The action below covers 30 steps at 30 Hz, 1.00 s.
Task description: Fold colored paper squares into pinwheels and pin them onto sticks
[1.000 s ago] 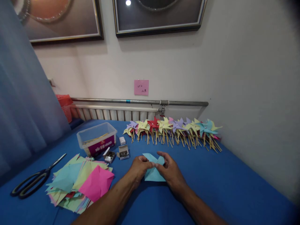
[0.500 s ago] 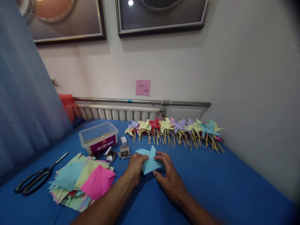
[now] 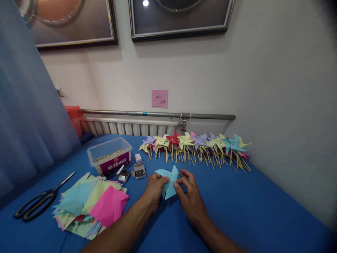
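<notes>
While both hands meet at the middle of the blue desk [image 3: 237,211], one light blue sheet is the centre of it all.

Left hand: the left hand [image 3: 155,188] pinches the left side of the blue paper [image 3: 168,179], fingers closed on it, wrist low over the desk.

Right hand: the right hand [image 3: 190,196] grips the same sheet from the right, thumb and fingertips pressed to its middle.

Blue paper: held between the two hands, partly folded, points sticking up and out to the left; its lower tip hangs just above the desk.

Paper stack: a loose pile of coloured sheets [image 3: 89,205] lies to the left of the left forearm, a pink sheet [image 3: 109,207] on top at its right edge.

Scissors: black-handled scissors [image 3: 39,203] lie flat further left, apart from the pile.

Small boxes: two open little boxes [image 3: 131,173] sit just beyond the left hand, holding small metal bits too tiny to make out.

Tub: a clear plastic tub [image 3: 110,156] with a red label stands behind those boxes, thin sticks inside.

Pinwheels: a long row of paper pinwheels [image 3: 195,146] on sticks lies along the far edge of the desk, running to the right-hand wall.

Wall: a pink note [image 3: 159,98] is stuck above a grey pipe [image 3: 158,114], with two framed pictures [image 3: 179,17] higher up.

Left edge: a blue curtain [image 3: 28,112] hangs there, an orange basket [image 3: 73,117] beside it.
</notes>
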Motion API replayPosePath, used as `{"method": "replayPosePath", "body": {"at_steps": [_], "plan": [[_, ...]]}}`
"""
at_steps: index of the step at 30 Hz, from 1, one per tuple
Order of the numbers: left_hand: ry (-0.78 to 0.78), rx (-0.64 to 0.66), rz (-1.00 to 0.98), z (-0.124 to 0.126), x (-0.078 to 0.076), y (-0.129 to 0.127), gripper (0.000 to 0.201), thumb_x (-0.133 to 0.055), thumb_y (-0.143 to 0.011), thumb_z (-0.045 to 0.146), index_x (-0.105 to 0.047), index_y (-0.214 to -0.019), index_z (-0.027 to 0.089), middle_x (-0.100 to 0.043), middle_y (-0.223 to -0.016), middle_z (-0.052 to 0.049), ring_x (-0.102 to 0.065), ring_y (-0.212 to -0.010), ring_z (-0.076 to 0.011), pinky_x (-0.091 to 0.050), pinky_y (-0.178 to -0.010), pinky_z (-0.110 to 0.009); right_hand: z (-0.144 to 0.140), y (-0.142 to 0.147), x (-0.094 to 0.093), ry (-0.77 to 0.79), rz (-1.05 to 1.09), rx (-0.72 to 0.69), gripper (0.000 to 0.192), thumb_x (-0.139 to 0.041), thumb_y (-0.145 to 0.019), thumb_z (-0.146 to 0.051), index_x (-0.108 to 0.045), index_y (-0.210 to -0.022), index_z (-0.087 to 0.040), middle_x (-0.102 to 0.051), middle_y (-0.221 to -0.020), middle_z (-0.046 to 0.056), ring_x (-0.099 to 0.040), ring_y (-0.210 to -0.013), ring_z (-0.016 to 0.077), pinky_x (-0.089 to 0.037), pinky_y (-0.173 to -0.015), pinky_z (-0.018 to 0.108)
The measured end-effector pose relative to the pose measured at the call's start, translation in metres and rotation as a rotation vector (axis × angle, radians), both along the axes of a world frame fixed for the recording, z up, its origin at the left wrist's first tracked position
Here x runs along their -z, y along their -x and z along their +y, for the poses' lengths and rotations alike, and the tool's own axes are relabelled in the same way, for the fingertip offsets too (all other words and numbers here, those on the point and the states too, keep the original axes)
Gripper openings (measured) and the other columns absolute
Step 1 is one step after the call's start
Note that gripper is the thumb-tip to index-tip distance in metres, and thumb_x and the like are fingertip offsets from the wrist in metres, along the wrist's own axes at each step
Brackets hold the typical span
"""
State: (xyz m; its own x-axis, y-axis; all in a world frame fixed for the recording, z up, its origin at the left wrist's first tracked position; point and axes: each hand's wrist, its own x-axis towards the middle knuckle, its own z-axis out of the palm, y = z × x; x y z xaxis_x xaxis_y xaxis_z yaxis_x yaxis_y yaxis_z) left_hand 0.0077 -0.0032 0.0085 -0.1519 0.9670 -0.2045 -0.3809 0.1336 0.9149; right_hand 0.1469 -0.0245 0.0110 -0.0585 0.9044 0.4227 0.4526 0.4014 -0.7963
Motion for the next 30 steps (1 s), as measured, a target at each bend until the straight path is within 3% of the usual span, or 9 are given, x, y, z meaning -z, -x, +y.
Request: {"method": "replayPosePath", "body": {"at_steps": [2,4,7,13,17,23,30], "plan": [[0.002,0.0,0.005,0.001,0.002,-0.001,0.03,-0.078,-0.055,0.025,-0.051,-0.063,0.018,-0.053,-0.05,0.005,-0.046,-0.044,-0.0089,-0.036,-0.048,-0.023,0.004,-0.001,0.001,0.072,0.051,0.006,0.027,-0.052,-0.09,-0.041,-0.065,-0.078,-0.022,-0.053,-0.13,0.012,-0.053,-0.121,0.0281,-0.051,-0.092,0.04],[0.004,-0.013,-0.001,0.001,0.003,0.0,0.031,-0.079,-0.054,0.026,-0.051,-0.064,0.018,-0.054,-0.05,0.004,-0.046,-0.044,-0.0092,-0.036,-0.048,-0.024,0.005,-0.002,0.0,0.065,0.055,0.0,0.023,-0.052,-0.089,-0.039,-0.065,-0.08,-0.022,-0.054,-0.129,0.011,-0.054,-0.12,0.0271,-0.05,-0.093,0.04],[0.013,-0.03,-0.018,0.001,-0.001,0.001,0.031,-0.079,-0.055,0.025,-0.05,-0.064,0.018,-0.054,-0.051,0.004,-0.047,-0.045,-0.0095,-0.036,-0.048,-0.024,-0.001,-0.003,-0.003,-0.061,-0.047,-0.051,0.014,-0.054,-0.087,-0.029,-0.064,-0.094,-0.024,-0.048,-0.139,0.009,-0.048,-0.129,0.0265,-0.043,-0.105,0.044],[-0.005,-0.018,-0.094,-0.002,-0.009,0.004,0.025,-0.076,-0.058,0.022,-0.053,-0.066,0.017,-0.059,-0.057,0.002,-0.052,-0.051,-0.0101,-0.04,-0.052,-0.023,-0.011,0.002,-0.001,-0.249,-0.367,-0.138,0.033,-0.062,-0.074,-0.012,-0.063,-0.103,-0.027,-0.04,-0.151,0.007,-0.038,-0.139,0.0313,-0.035,-0.11,0.054],[0.004,0.0,-0.11,-0.003,-0.008,0.002,0.027,-0.077,-0.056,0.023,-0.053,-0.065,0.017,-0.058,-0.054,0.003,-0.05,-0.048,-0.0094,-0.038,-0.05,-0.023,-0.009,0.003,-0.001,-0.27,-0.392,-0.084,0.013,-0.056,-0.086,-0.019,-0.066,-0.091,-0.027,-0.043,-0.15,0.007,-0.038,-0.138,0.0311,-0.034,-0.109,0.057],[-0.026,0.017,-0.04,-0.001,-0.003,-0.001,0.027,-0.078,-0.057,0.025,-0.054,-0.065,0.016,-0.058,-0.053,0.002,-0.052,-0.048,-0.0108,-0.04,-0.051,-0.024,-0.003,-0.001,-0.004,-0.094,-0.088,-0.01,0.019,-0.054,-0.091,-0.037,-0.068,-0.086,-0.025,-0.043,-0.147,0.008,-0.042,-0.135,0.0294,-0.037,-0.109,0.05],[-0.01,0.031,0.052,-0.003,-0.004,-0.003,0.026,-0.077,-0.058,0.028,-0.055,-0.064,0.016,-0.058,-0.051,0.001,-0.05,-0.044,-0.0106,-0.036,-0.047,-0.023,0.012,-0.001,0.006,0.199,0.168,0.01,0.024,-0.063,-0.079,-0.042,-0.069,-0.067,-0.022,-0.058,-0.129,0.012,-0.054,-0.122,0.0287,-0.046,-0.094,0.038]]}}
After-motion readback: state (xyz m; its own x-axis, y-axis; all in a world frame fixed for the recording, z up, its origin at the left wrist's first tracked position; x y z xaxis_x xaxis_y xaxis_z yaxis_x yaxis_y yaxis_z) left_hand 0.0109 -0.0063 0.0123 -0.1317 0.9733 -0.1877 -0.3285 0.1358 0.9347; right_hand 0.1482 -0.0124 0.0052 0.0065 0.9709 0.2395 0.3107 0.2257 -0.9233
